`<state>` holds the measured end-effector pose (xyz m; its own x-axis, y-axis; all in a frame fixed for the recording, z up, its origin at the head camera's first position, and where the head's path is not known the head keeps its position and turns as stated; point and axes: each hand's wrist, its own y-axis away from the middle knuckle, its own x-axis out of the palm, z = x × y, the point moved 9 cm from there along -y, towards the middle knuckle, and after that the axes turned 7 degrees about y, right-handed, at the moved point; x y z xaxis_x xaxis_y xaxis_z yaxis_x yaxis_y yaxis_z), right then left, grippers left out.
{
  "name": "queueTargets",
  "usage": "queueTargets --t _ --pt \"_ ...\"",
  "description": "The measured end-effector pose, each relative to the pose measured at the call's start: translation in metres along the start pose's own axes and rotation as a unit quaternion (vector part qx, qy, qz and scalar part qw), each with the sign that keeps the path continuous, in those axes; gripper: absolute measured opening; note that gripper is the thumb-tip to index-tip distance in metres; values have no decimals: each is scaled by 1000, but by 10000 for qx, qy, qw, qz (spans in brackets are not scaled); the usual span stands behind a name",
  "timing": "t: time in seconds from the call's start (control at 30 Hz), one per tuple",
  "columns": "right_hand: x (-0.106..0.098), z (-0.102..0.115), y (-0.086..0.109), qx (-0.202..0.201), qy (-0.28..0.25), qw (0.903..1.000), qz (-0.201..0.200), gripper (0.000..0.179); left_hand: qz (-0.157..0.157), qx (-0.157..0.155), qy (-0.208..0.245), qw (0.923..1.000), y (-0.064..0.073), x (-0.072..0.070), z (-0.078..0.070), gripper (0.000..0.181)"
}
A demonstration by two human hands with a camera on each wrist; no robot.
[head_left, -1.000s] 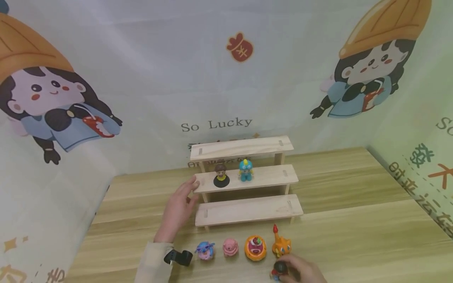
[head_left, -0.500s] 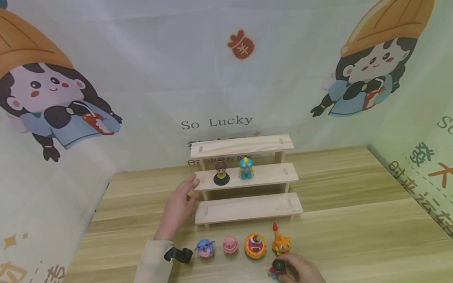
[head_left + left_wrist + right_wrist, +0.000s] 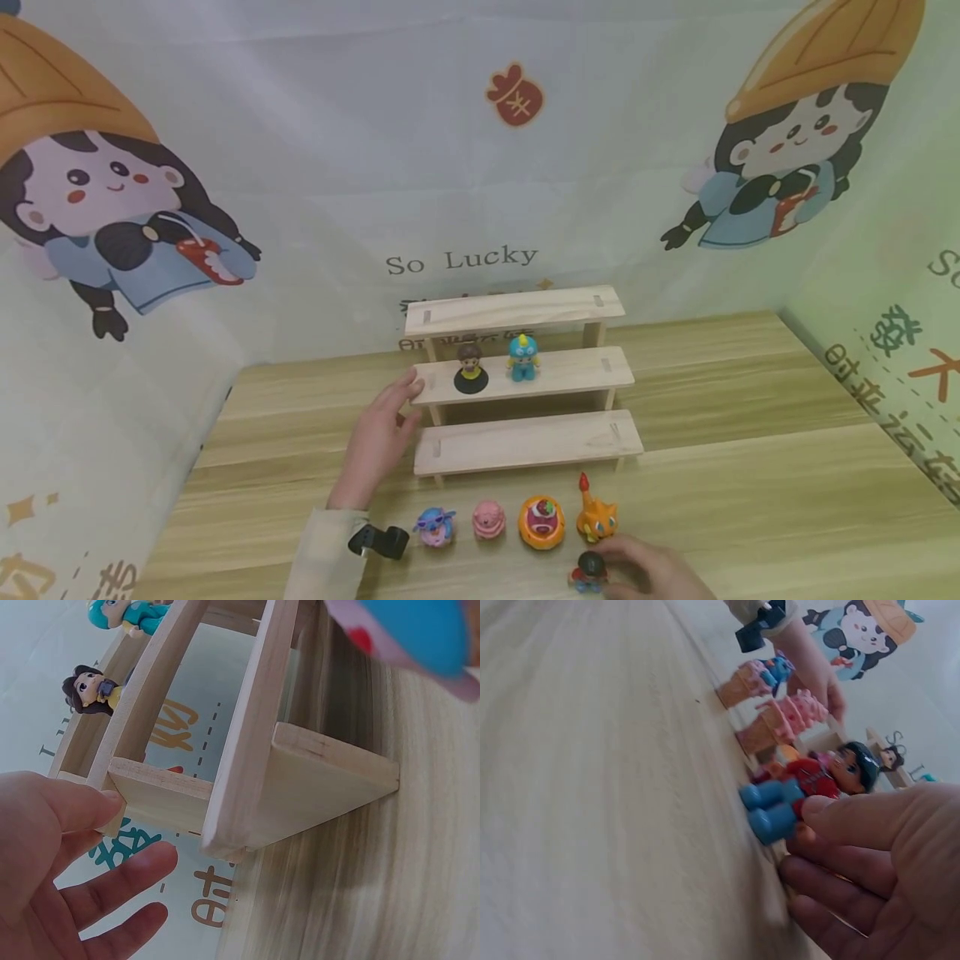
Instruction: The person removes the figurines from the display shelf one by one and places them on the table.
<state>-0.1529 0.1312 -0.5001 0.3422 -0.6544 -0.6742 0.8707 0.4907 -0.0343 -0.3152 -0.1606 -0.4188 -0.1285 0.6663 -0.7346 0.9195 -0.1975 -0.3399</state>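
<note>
My right hand (image 3: pixel 648 575) sits at the near edge of the worktop (image 3: pixel 750 483), thumb and fingers pinching a small toy figure (image 3: pixel 589 572) with a black cap, red top and blue legs. The figure stands on the worktop just in front of the orange toy (image 3: pixel 596 515). My left hand (image 3: pixel 378 442) is spread, fingers straight, the fingertips (image 3: pixel 105 806) touching the left end of the middle step of the wooden stepped shelf (image 3: pixel 525 442). That middle step carries two figures: a dark-haired figure on a black base (image 3: pixel 470 372) and, just beside it, a teal figure (image 3: pixel 522 358). The top and bottom steps carry nothing. In a row on the worktop before the shelf stand a blue toy (image 3: pixel 436 527), a pink toy (image 3: pixel 488 520), a round orange toy (image 3: pixel 542 522) and the orange one. My left forearm lies flat, sleeve (image 3: pixel 322 558) cream-coloured.
</note>
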Motion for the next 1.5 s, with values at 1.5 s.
queueTargets --t 1.5 --pt "-116 37 -49 -482 2190 9703 -908 16 45 -297 108 9995 2 -4 2 46"
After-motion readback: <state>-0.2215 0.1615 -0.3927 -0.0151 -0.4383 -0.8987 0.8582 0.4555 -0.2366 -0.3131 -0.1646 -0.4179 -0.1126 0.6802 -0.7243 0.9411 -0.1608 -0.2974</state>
